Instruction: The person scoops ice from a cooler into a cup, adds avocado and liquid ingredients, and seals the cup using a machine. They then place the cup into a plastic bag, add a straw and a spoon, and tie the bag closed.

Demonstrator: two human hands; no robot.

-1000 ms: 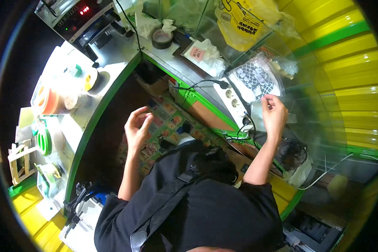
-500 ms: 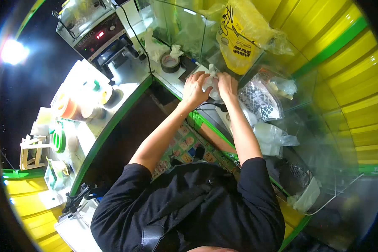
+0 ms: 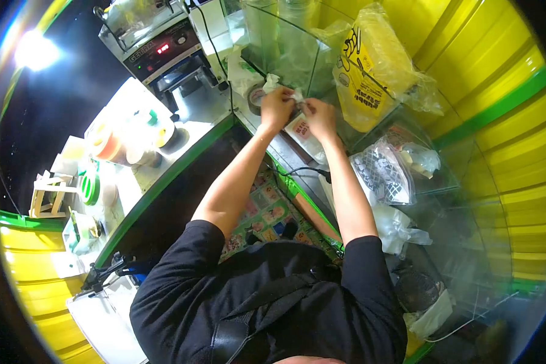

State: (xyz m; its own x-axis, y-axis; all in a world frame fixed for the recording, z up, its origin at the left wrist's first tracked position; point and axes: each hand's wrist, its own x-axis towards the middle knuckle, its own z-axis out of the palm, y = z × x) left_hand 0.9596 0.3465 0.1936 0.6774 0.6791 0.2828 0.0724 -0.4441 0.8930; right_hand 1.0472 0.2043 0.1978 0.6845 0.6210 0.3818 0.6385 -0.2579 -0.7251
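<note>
My left hand (image 3: 277, 109) and my right hand (image 3: 320, 117) are close together over the counter along the glass case. The fingers of both are pinched on the gathered top of a white plastic bag (image 3: 297, 96). Below them, between my wrists, shows a white packet with red print (image 3: 301, 128); whether it lies inside the bag is hard to tell. A roll of dark tape (image 3: 256, 100) sits just beside my left hand, with crumpled white plastic behind it.
A yellow printed bag (image 3: 364, 79) hangs over the glass to the right. Patterned wrappers (image 3: 382, 170) and a clear plastic bundle (image 3: 394, 230) lie beside my right forearm. A machine with a red display (image 3: 162, 50) stands at the back left, and tubs (image 3: 106, 142) crowd the left counter.
My hands have gone from spread over the white bag to pinching its gathered top. The red-printed packet has come into sight below them. The view has shifted slightly.
</note>
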